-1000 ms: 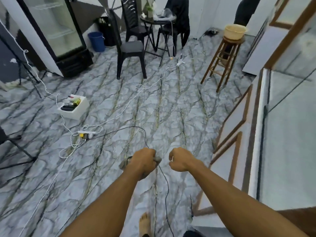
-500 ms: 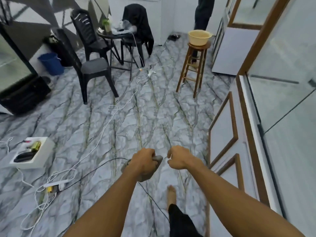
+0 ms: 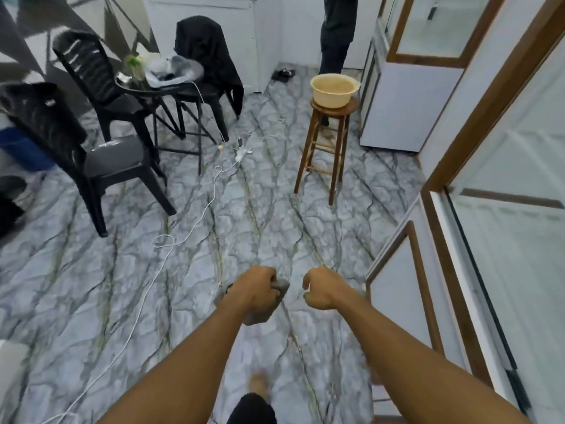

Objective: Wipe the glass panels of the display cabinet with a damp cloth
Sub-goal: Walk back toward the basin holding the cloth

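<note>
My left hand [image 3: 255, 290] is closed around a bunched grey cloth [image 3: 279, 286], held out in front of me above the marbled floor. A little to its right, my right hand [image 3: 324, 289] is curled into a loose fist with nothing seen in it. The display cabinet [image 3: 452, 270] with brown wooden frames runs along my right side, its large glass panel [image 3: 519, 270] close to my right forearm. A second glass cabinet [image 3: 428, 41] stands farther back on the right.
A cream basin [image 3: 334, 90] sits on a wooden stool [image 3: 327, 148] ahead. Black plastic chairs [image 3: 76, 142] and a round table [image 3: 162, 87] stand at the left. White cables [image 3: 183, 231] trail over the floor. A person in dark trousers [image 3: 336, 35] stands at the back.
My view has swung to the right and moved forward: the stool, chairs and cabinet are nearer, and the fridge and white box have left view. Both hands keep their pose, cloth still in the left.
</note>
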Motion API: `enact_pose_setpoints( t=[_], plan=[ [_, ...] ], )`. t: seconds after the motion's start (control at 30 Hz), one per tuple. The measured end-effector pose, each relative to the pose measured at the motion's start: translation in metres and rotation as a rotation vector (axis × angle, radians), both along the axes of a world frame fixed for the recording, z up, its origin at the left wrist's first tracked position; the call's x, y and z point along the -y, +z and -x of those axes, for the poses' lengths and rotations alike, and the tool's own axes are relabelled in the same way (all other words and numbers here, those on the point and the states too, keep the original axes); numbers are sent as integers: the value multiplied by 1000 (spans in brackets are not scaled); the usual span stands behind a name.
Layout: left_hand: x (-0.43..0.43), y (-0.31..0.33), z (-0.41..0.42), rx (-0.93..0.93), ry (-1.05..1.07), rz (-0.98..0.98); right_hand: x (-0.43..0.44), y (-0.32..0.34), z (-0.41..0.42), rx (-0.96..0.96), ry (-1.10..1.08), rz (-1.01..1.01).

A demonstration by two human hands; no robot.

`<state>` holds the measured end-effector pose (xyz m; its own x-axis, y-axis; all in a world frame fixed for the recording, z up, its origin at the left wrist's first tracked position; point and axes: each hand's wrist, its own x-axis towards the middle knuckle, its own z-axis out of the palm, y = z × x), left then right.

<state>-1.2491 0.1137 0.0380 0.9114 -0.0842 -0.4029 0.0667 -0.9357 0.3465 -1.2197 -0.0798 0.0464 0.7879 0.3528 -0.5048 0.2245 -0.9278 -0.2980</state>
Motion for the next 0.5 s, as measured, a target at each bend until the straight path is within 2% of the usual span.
enact_pose_setpoints(
  t=[0.2, 0.5],
  plan=[
    [-21, -11, -180, 43, -100, 0, -14, -8, -164, 32, -81, -9],
    [-23, 19, -429, 79, -213, 57, -25, 8, -383, 42, -234, -1]
  ],
)
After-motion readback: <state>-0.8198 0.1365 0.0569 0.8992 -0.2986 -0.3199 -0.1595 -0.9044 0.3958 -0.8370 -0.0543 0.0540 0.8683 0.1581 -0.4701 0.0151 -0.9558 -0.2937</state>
